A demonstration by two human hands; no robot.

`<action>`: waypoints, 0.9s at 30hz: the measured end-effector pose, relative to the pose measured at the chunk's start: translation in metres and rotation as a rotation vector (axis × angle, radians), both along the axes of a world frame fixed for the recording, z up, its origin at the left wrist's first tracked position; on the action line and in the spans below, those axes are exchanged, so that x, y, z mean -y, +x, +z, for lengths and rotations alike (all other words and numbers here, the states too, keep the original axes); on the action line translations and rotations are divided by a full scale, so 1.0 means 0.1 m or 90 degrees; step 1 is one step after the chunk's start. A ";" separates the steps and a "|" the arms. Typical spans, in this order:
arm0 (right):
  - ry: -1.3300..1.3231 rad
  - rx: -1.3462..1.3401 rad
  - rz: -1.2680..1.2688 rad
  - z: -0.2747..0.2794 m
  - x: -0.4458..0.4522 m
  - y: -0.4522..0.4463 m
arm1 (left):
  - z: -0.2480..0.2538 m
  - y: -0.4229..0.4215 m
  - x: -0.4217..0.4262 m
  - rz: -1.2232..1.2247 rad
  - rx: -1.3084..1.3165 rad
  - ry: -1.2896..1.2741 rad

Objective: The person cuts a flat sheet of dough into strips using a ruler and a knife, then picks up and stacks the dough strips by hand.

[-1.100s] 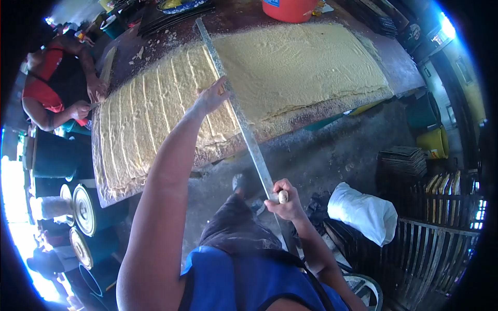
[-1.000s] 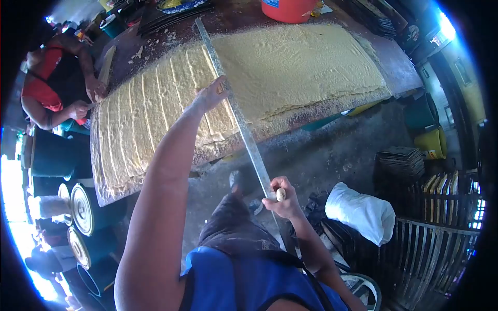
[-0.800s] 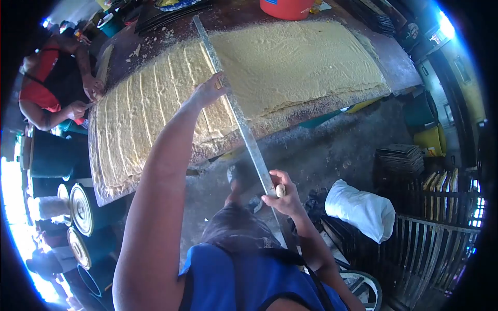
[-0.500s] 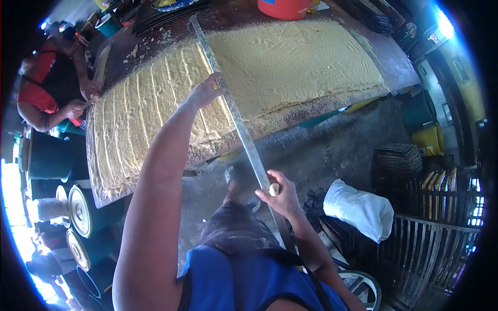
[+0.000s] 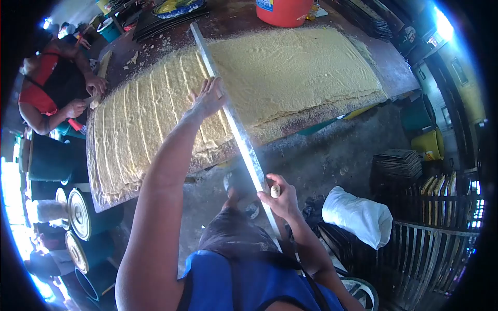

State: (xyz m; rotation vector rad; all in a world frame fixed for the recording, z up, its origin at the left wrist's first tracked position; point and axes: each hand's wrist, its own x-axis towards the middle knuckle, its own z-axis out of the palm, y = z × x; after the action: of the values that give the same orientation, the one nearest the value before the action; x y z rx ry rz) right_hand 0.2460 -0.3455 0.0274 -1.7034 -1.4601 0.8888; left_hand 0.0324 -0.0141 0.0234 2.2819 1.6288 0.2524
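Observation:
A long metal bar (image 5: 241, 140) lies across a flat yellow crumbly slab (image 5: 301, 67) and reaches past the table's near edge toward my body. My left hand (image 5: 208, 98) rests on the bar over the slab, its fingers stretched out across the metal. Near the bar's lower part, my right hand (image 5: 282, 196) is closed round a tool with a light, round-ended handle (image 5: 275, 191); its blade is hidden. Left of the bar the slab shows several parallel cut lines. To the right its surface has no such lines.
A co-worker in red and black (image 5: 52, 83) works at the slab's left end. A red bucket (image 5: 282, 11) and a blue-rimmed dish (image 5: 176, 7) stand at the back. A white sack (image 5: 358, 216), stacked sheets (image 5: 398, 165) and a slatted rack (image 5: 430, 249) are at the right.
The fingers of my left hand have straightened over the bar. The bar has tilted, and its face now catches the light. My right hand still grips the handle.

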 end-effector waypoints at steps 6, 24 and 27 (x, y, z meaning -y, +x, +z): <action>-0.093 -0.226 -0.033 -0.09 -0.05 0.14 | 0.03 0.26 -0.01 0.011 -0.081 -0.027; -0.005 -0.161 -0.022 -0.01 -0.08 0.04 | 0.00 0.23 -0.07 0.019 -0.027 -0.088; 0.048 -0.176 -0.030 -0.13 -0.09 0.03 | 0.00 0.23 -0.08 0.017 -0.029 -0.082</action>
State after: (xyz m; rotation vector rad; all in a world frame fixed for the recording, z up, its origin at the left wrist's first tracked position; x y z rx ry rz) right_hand 0.2487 -0.3368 0.0144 -1.4872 -1.2477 0.9872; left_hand 0.0557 -0.0060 0.0229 2.1864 1.6481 0.1002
